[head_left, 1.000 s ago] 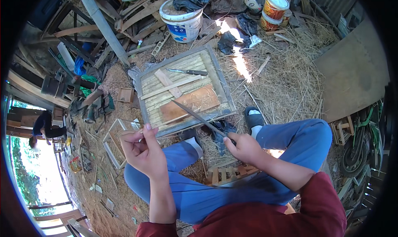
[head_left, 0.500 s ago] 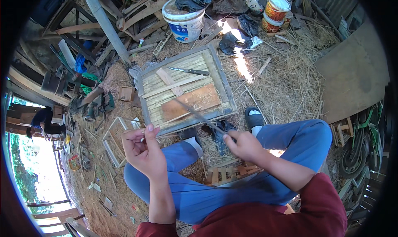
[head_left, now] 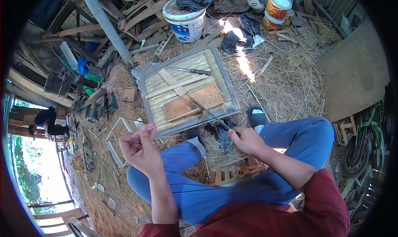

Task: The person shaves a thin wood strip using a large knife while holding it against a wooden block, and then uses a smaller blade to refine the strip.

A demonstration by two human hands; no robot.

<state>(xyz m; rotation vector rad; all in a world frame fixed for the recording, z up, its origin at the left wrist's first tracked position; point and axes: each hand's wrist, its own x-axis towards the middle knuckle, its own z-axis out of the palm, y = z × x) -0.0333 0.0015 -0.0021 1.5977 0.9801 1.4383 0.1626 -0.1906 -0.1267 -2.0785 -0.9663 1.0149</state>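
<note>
My left hand (head_left: pixel 143 152) is closed in a pinch on a thin wooden stick (head_left: pixel 176 117), which slants up to the right over the near part of a framed, slatted panel (head_left: pixel 234 102). A long, thin, dark-bladed tool (head_left: pixel 207 112) is gripped in my right hand (head_left: pixel 248 142). Its blade points up and left, crossing in front of an orange-brown board (head_left: pixel 194 101) with curled shavings on it. Also on the panel are a black-handled knife (head_left: pixel 199 71), a short flat wood piece (head_left: pixel 170 80) and a longer strip (head_left: pixel 166 91) crossing it.
A white bucket (head_left: pixel 185 27) and stacked paint tins (head_left: pixel 277 11) stand beyond the panel. Scrap wood (head_left: pixel 110 30) fills the far left. A small wooden frame (head_left: pixel 114 139) lies left of my knee. Far left, another person (head_left: pixel 45 123) bends over. A large flat sheet (head_left: pixel 352 71) lies right.
The dark blade's tip has moved to the right, away from my left hand. My left hand has turned slightly, its pinch still on the stick. The whole view has shifted a little.
</note>
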